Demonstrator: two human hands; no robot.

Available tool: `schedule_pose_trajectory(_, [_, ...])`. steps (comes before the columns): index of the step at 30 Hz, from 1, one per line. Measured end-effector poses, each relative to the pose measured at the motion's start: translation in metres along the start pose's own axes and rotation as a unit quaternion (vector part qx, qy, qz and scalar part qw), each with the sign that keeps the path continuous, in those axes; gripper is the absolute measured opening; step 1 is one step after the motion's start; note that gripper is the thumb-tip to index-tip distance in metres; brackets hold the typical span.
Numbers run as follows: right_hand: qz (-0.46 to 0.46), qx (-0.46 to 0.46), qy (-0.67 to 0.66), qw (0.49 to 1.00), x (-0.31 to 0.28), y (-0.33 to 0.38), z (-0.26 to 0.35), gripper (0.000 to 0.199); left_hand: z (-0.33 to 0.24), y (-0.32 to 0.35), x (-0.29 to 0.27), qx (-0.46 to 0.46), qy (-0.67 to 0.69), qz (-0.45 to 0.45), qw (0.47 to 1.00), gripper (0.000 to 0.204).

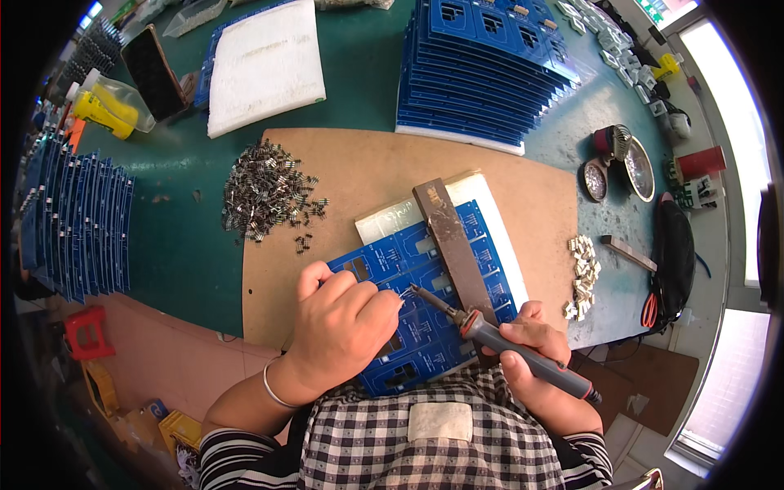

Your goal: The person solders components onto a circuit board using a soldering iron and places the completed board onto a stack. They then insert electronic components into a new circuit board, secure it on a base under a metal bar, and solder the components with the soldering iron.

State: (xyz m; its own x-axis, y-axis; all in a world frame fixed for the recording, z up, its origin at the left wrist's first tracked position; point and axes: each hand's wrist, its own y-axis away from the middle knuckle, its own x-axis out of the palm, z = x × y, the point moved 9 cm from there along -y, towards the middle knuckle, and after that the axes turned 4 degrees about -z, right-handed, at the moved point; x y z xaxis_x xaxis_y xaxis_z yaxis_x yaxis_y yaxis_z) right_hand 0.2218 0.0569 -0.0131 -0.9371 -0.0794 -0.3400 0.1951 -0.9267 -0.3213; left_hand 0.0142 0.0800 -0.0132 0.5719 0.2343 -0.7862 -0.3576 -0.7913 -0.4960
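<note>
My right hand (pixel 535 347) grips a soldering iron (pixel 514 349) by its grey and red handle. The iron's tip meets the blue circuit board panel (pixel 420 331) just beside my left fingertips. My left hand (pixel 347 314) is closed in a pinch over the panel; thin silvery strands show at its fingertips, but what it holds is too small to name. Across the panel lies a flat brown bar (pixel 452 241), slanting toward me. Under the panel's far and right edges shows a white foam slab (pixel 500 229).
A heap of small black pinned components (pixel 269 192) lies left on the brown board (pixel 351 155). Small white connectors (pixel 581 278) sit at right. Tall stacks of blue panels (pixel 482 82) stand behind and at far left. Scissors (pixel 649 310) and metal dishes (pixel 639 169) are rightward.
</note>
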Motion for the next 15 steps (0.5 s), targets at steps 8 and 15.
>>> schedule_pose_trajectory(8, [0.014, -0.03, 0.034, 0.999, -0.002, -0.001, 0.006, 0.028, -0.002, 0.001, -0.004, 0.014, -0.004, -0.004, 1.0, 0.014])
schedule_pose_trajectory(15, [-0.002, -0.025, 0.03, 0.999, -0.008, 0.01, 0.012, 0.024, -0.003, 0.012, -0.012, -0.012, 0.016, -0.014, 1.0, 0.016])
